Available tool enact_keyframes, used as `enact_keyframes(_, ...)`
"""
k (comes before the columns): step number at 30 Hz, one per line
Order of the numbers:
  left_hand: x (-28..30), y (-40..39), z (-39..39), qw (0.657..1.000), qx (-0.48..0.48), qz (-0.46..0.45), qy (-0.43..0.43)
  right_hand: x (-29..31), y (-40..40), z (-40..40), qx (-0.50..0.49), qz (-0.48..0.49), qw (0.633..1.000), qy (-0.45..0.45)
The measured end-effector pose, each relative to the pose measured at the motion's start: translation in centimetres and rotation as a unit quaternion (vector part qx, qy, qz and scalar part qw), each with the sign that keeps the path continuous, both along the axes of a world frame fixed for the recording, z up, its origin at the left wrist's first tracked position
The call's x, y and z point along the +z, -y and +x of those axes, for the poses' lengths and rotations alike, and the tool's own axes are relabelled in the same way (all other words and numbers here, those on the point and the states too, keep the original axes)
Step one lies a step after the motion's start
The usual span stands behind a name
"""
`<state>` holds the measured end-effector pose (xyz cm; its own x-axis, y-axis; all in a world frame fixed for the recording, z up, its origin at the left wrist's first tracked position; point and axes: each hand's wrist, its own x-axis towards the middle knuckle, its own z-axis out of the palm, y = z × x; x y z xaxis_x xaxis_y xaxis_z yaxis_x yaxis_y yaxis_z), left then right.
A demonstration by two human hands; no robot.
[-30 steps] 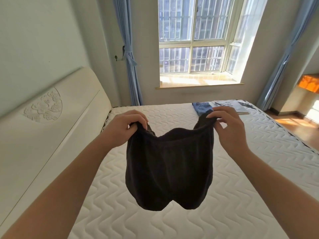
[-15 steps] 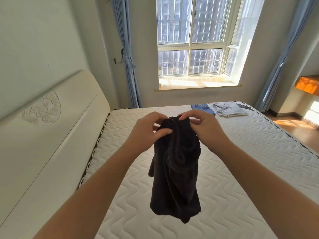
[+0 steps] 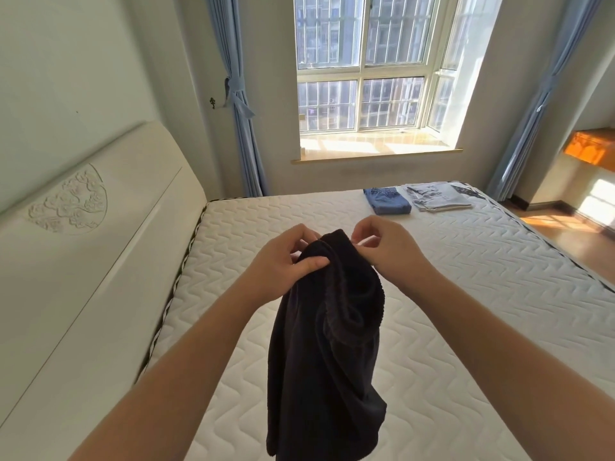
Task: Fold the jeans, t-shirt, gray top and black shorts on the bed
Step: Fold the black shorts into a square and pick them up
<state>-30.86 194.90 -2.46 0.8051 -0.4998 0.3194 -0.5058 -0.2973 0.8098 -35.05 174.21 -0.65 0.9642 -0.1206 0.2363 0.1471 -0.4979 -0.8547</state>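
The black shorts (image 3: 324,354) hang in the air above the white quilted mattress (image 3: 432,294), doubled lengthwise with the waistband at the top. My left hand (image 3: 283,261) pinches the waistband between thumb and fingers. My right hand (image 3: 386,247) sits at the right of the waistband top, fingers curled and pinching its edge. The folded jeans (image 3: 386,201) lie at the far edge of the bed. Beside them on the right lies a folded pale printed t-shirt (image 3: 436,196). The gray top is not clearly seen.
A cream headboard (image 3: 83,244) runs along the left side. A window with a sunlit sill (image 3: 372,148) and blue curtains stands beyond the bed. Wooden floor (image 3: 572,237) and an orange cabinet (image 3: 589,148) are at the right.
A second ago the shorts were held spread wide by both waistband corners. My hands have come together, doubling the shorts lengthwise, and the view has tilted down slightly.
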Motion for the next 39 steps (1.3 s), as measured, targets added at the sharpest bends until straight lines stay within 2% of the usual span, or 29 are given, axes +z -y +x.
enact_keyframes(4,-1.0,-0.6,0.0,0.999,0.045,-0.01,0.012,-1.3,0.5,-1.4,-0.03,0.052,0.998,-0.009)
enact_keyframes(10,-1.8,-0.9,0.0,0.996,0.091,-0.02,-0.017,-3.5,0.4,-3.3,0.067,-0.018,0.997,-0.028)
enact_keyframes(13,-2.2,-1.1,0.3,0.993,0.113,-0.008,-0.026,-3.9,0.6,-3.2,0.103,-0.097,0.99,0.0)
enact_keyframes(15,-2.4,-1.2,0.3,0.993,0.115,-0.002,-0.025,-4.3,0.8,-2.8,0.137,-0.168,0.976,-0.017)
enact_keyframes(19,-2.6,-1.3,0.0,0.995,0.096,-0.008,-0.028,-4.9,0.8,-1.8,0.21,-0.306,0.923,-0.103)
enact_keyframes(21,-2.7,-1.2,-0.2,0.995,0.093,-0.005,-0.026,-5.0,0.6,-1.3,0.228,-0.369,0.895,-0.104)
enact_keyframes(23,-2.8,-1.2,-0.3,0.994,0.104,-0.008,-0.03,-5.0,0.5,-1.0,0.228,-0.403,0.882,-0.085)
enact_keyframes(25,-2.9,-1.5,-0.3,0.992,0.118,-0.021,-0.042,-4.8,0.8,-0.9,0.224,-0.388,0.892,-0.058)
enact_keyframes(28,-3.1,-2.4,-0.1,0.989,0.127,-0.052,-0.061,-4.6,1.9,-1.3,0.217,-0.304,0.927,-0.019)
enact_keyframes(32,-3.4,-3.1,0.1,0.985,0.135,-0.076,-0.07,-4.8,3.0,-2.3,0.198,-0.188,0.962,-0.024)
enact_keyframes(36,-4.0,-2.6,0.0,0.986,0.128,-0.076,-0.072,-4.8,3.5,-3.0,0.222,-0.165,0.961,-0.023)
enact_keyframes(39,-4.5,-2.3,-0.1,0.989,0.104,-0.073,-0.074,-4.8,3.8,-3.1,0.218,-0.209,0.953,-0.002)
